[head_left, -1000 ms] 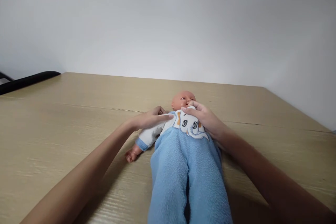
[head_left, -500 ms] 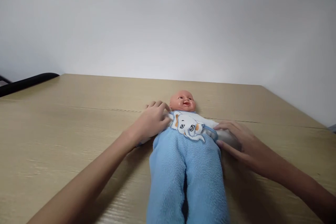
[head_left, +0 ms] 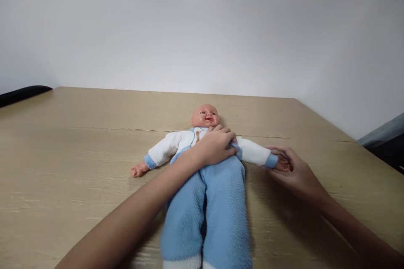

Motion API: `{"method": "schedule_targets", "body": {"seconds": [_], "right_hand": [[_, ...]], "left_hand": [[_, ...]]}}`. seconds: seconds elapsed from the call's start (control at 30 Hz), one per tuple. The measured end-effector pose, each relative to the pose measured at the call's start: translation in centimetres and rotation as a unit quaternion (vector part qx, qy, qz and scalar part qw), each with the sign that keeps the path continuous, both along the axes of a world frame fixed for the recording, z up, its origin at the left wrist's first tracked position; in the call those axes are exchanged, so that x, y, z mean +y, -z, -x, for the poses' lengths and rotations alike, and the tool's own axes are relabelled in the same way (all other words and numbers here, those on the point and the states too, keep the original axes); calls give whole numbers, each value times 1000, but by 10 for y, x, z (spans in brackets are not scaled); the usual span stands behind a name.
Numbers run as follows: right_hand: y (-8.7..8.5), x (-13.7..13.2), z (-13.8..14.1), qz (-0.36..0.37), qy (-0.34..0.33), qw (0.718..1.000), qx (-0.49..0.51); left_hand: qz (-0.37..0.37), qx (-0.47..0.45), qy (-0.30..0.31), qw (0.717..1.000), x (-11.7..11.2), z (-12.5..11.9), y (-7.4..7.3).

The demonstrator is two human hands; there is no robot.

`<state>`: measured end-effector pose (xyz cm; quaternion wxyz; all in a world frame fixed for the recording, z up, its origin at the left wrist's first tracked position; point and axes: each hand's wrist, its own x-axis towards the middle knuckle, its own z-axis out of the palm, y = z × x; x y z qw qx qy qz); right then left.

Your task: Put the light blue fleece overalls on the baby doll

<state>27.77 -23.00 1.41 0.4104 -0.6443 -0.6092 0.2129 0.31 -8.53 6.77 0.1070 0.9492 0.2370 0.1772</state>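
Note:
A baby doll (head_left: pixel 206 115) lies face up on the table, its legs pointing towards me. It wears blue fleece dungarees (head_left: pixel 221 201) over a white top with blue cuffs. My left hand (head_left: pixel 217 145) reaches across the doll's chest, fingers curled at the shoulder strap and covering most of the printed bib. Out at the side, my right hand (head_left: pixel 292 166) is closed around the end of the doll's sleeved arm (head_left: pixel 255 152), near the cuff and small hand. The doll's other arm (head_left: pixel 166 149) rests stretched out on the table, untouched.
The wooden table (head_left: pixel 78 155) has a seam running across it. Behind it rises a white partition (head_left: pixel 158 38). Dark chair-like edges show at the left (head_left: pixel 27 92) and at the right (head_left: pixel 388 143).
My left hand has moved right, from the doll's one shoulder onto its chest. My right hand has slid outward along the sleeve to the cuff. Both doll arms are now spread; the view has shifted.

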Motion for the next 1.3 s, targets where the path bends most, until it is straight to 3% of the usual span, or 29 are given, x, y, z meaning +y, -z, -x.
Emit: {"method": "schedule_targets", "body": {"seconds": [0.2, 0.33, 0.43, 0.6, 0.7, 0.97, 1.13, 1.3], "right_hand": [[-16, 33, 17, -66, 9, 976, 206], [-23, 65, 36, -101, -13, 959, 264], [-20, 83, 51, -115, -47, 952, 281], [-1, 92, 68, -135, -125, 961, 204], [6, 88, 71, -147, -152, 967, 145], [0, 72, 67, -158, -173, 972, 30], [2, 67, 68, -172, -182, 968, 8], [-1, 65, 72, -192, -191, 963, -11]], "left_hand": [[37, -89, 77, 992, 2, 5, -4], [19, -145, 127, 981, 3, 7, -4], [-19, -182, 130, 974, 2, 10, -2], [-107, -230, 106, 962, -3, 13, 0], [-121, -241, 94, 958, -6, 15, -1], [-43, -250, 55, 966, -13, 18, -12], [-11, -255, 72, 964, -14, 18, -16], [60, -253, 32, 965, -14, 18, -20]]}}
